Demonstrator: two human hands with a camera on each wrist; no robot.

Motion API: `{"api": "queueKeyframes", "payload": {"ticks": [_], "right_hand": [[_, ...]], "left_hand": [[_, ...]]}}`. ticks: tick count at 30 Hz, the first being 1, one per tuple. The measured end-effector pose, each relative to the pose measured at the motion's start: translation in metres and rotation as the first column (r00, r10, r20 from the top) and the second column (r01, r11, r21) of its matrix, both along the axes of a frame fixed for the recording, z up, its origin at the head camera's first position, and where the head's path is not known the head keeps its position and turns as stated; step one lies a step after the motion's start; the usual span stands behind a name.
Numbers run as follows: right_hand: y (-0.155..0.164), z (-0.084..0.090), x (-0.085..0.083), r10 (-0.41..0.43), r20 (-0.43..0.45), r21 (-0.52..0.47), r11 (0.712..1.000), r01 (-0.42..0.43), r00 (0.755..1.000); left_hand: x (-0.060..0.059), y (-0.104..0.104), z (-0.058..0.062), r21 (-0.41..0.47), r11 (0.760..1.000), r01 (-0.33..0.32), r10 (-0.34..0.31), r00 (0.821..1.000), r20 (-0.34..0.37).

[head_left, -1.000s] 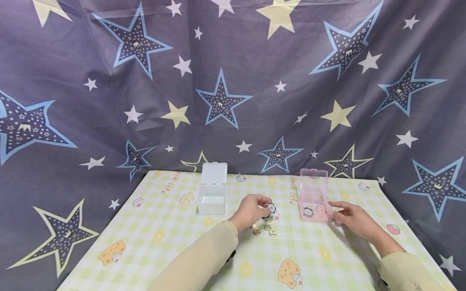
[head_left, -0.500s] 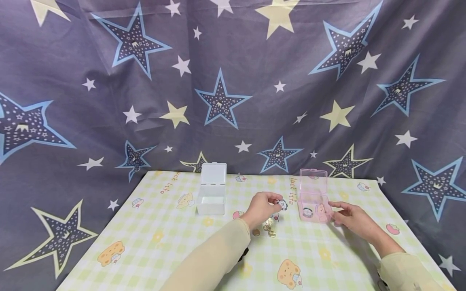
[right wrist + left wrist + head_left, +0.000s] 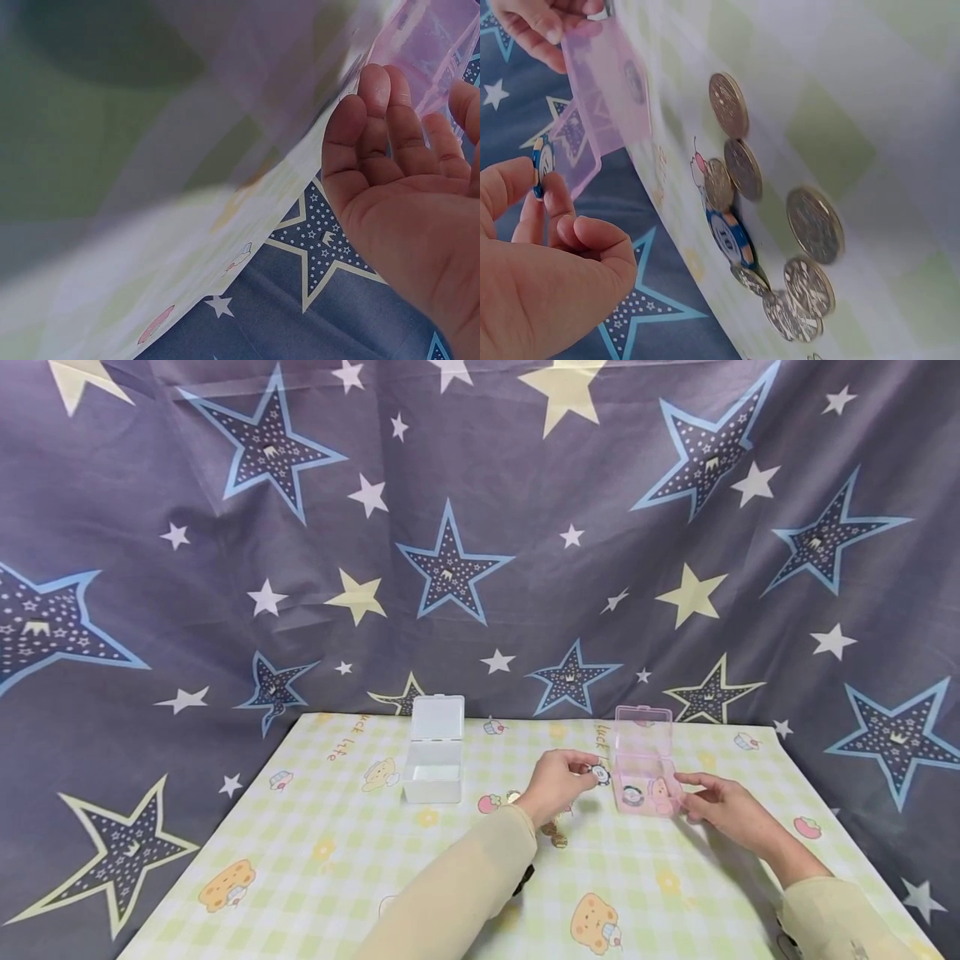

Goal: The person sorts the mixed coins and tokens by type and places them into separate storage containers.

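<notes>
In the head view my left hand (image 3: 558, 782) pinches a poker chip (image 3: 600, 774) between thumb and fingertips, just left of the open pink see-through box (image 3: 645, 768). The left wrist view shows this chip (image 3: 545, 161) edge-on, with a blue and cream rim. Another chip (image 3: 632, 796) lies inside the pink box. My right hand (image 3: 723, 810) holds the box's right side with thumb and fingers. On the cloth below my left hand, several gold-coloured coins (image 3: 815, 225) lie around a blue poker chip (image 3: 729, 238) marked 10. My left forearm partly hides them in the head view.
An open white box (image 3: 432, 785) stands left of the hands, its lid tipped back. A green-checked cloth (image 3: 322, 902) covers the table. Behind the table's far edge hangs a dark star-patterned curtain (image 3: 480, 485).
My left hand has carried the poker chip from the coin group rightward toward the pink box. My right hand has stayed at the box's side.
</notes>
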State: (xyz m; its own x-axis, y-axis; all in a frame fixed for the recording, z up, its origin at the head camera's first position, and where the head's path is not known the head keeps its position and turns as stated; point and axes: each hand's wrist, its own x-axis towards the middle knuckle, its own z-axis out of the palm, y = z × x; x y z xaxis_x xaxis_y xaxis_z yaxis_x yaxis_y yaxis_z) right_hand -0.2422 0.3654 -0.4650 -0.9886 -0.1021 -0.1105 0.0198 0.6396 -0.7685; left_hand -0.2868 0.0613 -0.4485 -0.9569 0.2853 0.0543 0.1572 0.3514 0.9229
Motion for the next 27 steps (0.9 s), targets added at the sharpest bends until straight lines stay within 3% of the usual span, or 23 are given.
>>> {"api": "queueKeyframes", "payload": {"ticks": [17, 27], "right_hand": [[0.001, -0.002, -0.002, -0.002, -0.007, -0.001, 1.0, 0.002, 1.0], [0.001, -0.003, -0.002, -0.007, -0.007, 0.001, 1.0, 0.007, 1.0]], "left_hand": [[-0.001, 0.026, -0.008, 0.002, 0.999, -0.054, 0.054, 0.998, -0.023], [0.0, 0.035, -0.011, 0.014, 0.996, -0.086, 0.086, 0.996, 0.029]]}}
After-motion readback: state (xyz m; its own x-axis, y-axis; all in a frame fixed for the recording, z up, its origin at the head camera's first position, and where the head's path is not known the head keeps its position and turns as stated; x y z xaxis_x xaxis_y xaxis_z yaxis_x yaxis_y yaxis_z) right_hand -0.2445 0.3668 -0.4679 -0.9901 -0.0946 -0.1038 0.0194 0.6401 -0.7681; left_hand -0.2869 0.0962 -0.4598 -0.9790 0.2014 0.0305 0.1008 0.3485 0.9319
